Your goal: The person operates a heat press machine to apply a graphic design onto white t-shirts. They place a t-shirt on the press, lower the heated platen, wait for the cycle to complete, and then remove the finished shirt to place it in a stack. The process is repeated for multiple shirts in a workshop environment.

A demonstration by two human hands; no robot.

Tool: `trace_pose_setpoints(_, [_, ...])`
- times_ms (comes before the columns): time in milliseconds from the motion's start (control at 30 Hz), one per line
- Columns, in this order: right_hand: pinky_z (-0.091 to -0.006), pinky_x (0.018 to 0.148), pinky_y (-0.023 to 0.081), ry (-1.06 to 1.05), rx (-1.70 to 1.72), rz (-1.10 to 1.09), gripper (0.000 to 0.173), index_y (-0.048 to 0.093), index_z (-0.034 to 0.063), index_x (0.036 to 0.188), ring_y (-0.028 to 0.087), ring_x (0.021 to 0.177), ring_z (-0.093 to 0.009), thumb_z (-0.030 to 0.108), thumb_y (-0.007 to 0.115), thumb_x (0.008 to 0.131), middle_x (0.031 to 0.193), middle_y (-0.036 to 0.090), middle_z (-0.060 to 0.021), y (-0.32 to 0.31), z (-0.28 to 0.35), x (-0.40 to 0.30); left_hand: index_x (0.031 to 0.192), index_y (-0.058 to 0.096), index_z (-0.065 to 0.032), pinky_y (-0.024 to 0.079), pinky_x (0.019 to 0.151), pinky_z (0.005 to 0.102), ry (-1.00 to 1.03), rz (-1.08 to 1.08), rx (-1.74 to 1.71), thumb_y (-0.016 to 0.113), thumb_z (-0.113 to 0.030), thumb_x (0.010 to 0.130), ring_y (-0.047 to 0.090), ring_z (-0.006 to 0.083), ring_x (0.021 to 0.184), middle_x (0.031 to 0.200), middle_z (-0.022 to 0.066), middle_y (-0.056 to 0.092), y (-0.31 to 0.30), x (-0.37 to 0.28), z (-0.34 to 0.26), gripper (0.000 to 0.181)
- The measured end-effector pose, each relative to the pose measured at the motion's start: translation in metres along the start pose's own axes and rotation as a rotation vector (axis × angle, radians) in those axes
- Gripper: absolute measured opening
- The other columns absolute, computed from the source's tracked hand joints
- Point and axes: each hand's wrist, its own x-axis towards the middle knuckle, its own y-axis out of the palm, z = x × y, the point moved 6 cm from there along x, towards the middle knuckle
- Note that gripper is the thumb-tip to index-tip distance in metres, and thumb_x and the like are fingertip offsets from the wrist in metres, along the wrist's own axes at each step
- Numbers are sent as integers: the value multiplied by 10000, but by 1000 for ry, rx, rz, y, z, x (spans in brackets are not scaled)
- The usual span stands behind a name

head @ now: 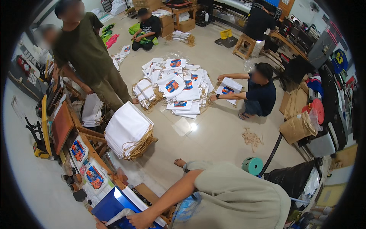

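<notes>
At the bottom left, my right hand (142, 219) is closed around one end of a bunched white cloth (121, 215), above a glossy blue flat panel (110, 201). My left hand (100, 224) shows only in part at the picture's bottom edge, by the cloth's other end; its grip is unclear. Beside the panel on the workbench (95, 148) lie white printed pieces (95, 177) with a blue and orange design. Past the bench stands a thick stack of white drawstring bags (130, 126) with tan cords.
Small dark pots (73, 187) line the bench's wall side. A person in olive (85, 48) stands beyond the stack. A crouching person (261, 94) holds a printed bag by the floor pile (183, 83). Two others sit farther back. A teal-topped round container (253, 166) stands near my body.
</notes>
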Motion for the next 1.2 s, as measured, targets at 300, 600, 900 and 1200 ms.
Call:
trace_pose_setpoints(300, [-598,937,354,-93,42,-96,354,675,57,928,593,967,-331,330,749,716,929,634,-126,-33,-55,19,1095,664,95,483,824,491,-98,-45,4,429,-445,1067,605,423,907,1072,320,672,-2,17,-51,589])
trace_pose_setpoints(600, [-614,946,351,17,26,-69,357,675,60,960,592,986,-332,331,730,734,940,635,-126,-50,-116,-16,1077,664,87,484,802,484,-90,-42,42,434,-429,1066,608,406,887,1044,311,672,12,45,-88,565])
trace_pose_setpoints(900, [-631,955,349,82,34,-37,362,676,64,992,590,1006,-332,332,711,751,951,636,-127,-45,-145,-7,1058,665,79,486,781,477,-115,-46,18,440,-413,1065,611,388,867,1016,301,673,15,43,-80,541])
trace_pose_setpoints(1200, [-647,964,346,-43,130,-43,369,677,68,1024,589,1025,-332,332,691,768,962,638,-128,-28,-137,28,1045,661,46,486,741,453,-359,24,-296,466,-337,1054,610,336,826,947,251,664,2,46,40,430])
